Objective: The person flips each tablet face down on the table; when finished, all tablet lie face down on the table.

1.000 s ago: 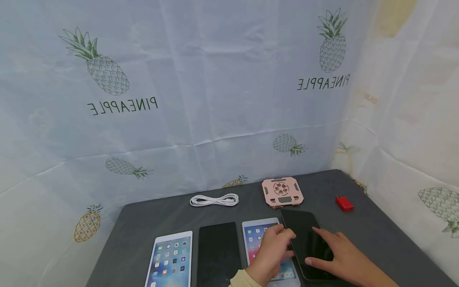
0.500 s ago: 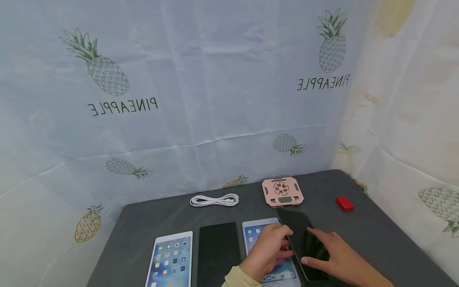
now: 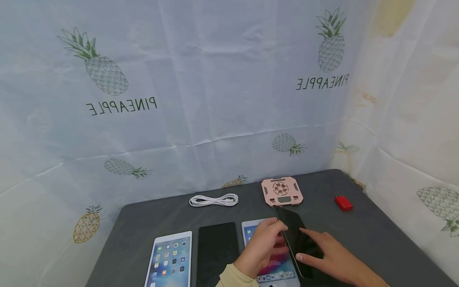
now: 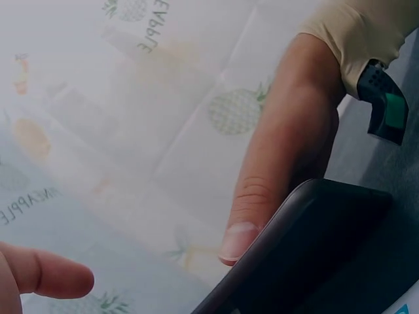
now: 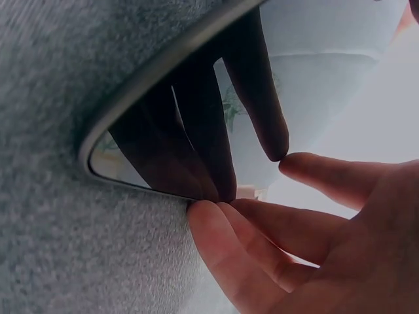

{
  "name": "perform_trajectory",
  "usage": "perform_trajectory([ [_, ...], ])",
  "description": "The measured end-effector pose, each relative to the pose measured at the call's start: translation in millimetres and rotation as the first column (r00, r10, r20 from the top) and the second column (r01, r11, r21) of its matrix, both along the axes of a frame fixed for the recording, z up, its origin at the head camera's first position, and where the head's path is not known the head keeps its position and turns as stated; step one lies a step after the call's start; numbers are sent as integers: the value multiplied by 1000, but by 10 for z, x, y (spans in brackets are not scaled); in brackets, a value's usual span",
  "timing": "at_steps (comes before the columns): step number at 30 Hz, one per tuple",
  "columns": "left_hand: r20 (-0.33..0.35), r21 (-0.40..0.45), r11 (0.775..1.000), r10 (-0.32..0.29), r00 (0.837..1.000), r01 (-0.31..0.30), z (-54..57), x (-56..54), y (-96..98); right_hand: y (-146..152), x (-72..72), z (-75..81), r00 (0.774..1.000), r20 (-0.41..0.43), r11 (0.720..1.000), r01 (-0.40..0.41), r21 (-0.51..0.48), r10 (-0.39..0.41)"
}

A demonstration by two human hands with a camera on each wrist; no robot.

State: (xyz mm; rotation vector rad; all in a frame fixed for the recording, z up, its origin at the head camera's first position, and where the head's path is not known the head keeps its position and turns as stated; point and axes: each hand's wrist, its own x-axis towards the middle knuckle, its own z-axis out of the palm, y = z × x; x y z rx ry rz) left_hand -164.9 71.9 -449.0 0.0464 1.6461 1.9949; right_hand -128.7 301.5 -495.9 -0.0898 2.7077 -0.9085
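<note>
At the right of the row, a black tablet (image 3: 292, 235) is tilted, its left edge raised above a white tablet (image 3: 276, 261) with a lit screen. My left hand (image 3: 263, 243) grips that left edge, with fingers curled behind it. My right hand (image 3: 330, 255) lies on the dark screen, thumb and index spread, fingertips touching the glass. In the right wrist view the glossy tablet (image 5: 150, 140) mirrors the right fingers (image 5: 321, 222). The left wrist view shows the right thumb (image 4: 252, 216) at the tablet's edge; the other right fingers are hidden there.
A second black tablet (image 3: 217, 251) and a white tablet (image 3: 169, 259) lie left on the grey table (image 3: 143, 219). Behind them are a coiled white cable (image 3: 213, 200), a pink folding stand (image 3: 282, 191) and a red charger plug (image 3: 343, 203). Pineapple-print cloth (image 3: 215, 79) hangs behind.
The black tablet has shifted left and tilted more, its left edge rising. Both hands have moved left with it. More of the white tablet's lower screen shows.
</note>
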Motion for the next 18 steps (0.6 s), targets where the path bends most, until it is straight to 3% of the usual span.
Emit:
perform_trajectory([
  [18,-4,48,999,-5,1000,6,106,-9,-58,-87,-91,-6,996,91,993,22,-116,-12],
])
